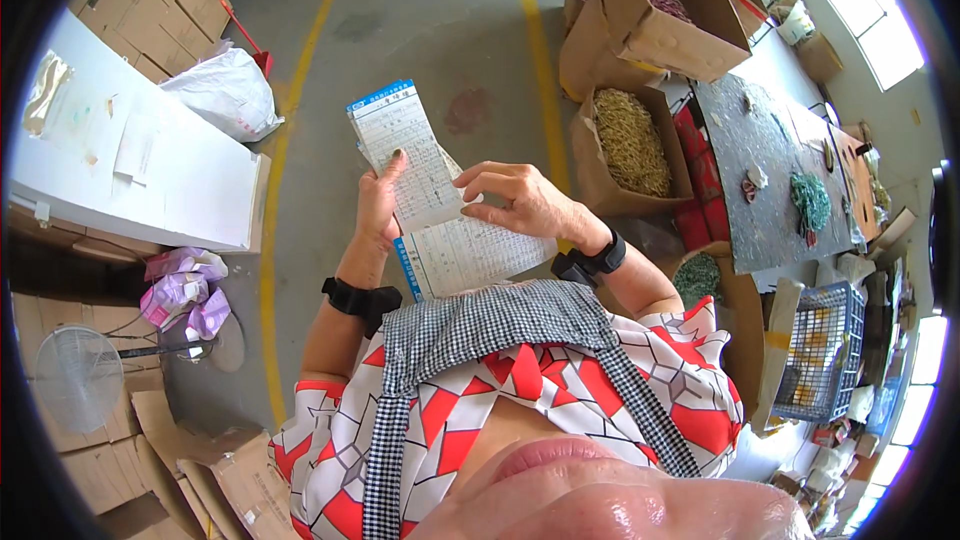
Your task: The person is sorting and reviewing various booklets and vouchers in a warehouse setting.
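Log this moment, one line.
left hand: holds paper slips | right hand: at slips' right edge | open carton: right of slips

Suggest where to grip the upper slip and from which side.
I'd pinch the upper slip at its blue-edged far end, coming from the far side, fingertips on both faces: it looks thin, and that end juts free past the thumb of the left hand, while the right hand is by the slip's right edge.

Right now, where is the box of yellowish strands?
In the head view, the box stands right of centre, past the right hand, between the nearer yellow line and the grey table.
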Motion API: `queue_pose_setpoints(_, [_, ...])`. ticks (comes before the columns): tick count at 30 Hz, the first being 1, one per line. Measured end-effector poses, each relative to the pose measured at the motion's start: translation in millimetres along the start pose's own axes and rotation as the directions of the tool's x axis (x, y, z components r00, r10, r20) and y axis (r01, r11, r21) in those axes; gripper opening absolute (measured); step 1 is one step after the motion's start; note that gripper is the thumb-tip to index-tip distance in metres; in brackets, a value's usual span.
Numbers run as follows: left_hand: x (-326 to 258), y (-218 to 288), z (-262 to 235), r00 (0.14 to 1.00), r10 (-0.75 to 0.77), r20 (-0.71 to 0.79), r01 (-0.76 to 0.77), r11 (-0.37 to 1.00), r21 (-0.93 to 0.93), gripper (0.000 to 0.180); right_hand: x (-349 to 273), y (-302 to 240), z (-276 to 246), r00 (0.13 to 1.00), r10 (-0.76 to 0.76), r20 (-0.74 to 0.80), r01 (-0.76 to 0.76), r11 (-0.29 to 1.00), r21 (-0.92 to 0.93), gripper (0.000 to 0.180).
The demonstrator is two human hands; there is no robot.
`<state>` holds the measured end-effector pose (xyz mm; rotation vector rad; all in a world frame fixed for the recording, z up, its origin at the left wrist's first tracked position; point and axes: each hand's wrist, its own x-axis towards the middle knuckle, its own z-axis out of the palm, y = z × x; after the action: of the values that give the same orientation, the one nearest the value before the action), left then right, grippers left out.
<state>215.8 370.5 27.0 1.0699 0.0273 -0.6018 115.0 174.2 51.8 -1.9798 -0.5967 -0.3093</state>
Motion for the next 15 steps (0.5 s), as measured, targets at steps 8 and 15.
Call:
queue_pose_setpoints(8, [-2,-6,-16,0.999,-0.029,-0.030,0.031,0.998,0.050,0.027,-15,21,-3,0.974,0.224,-0.042,-0.210,0.954,0.212,0.022])
queue_pose_setpoints(15, [2,19,-51,0.994,-0.034,-0.106,0.045,0.994,0.099,0.033,-24,55,3,0.808,0.546,-0.222,-0.278,0.685,0.673,0.026])
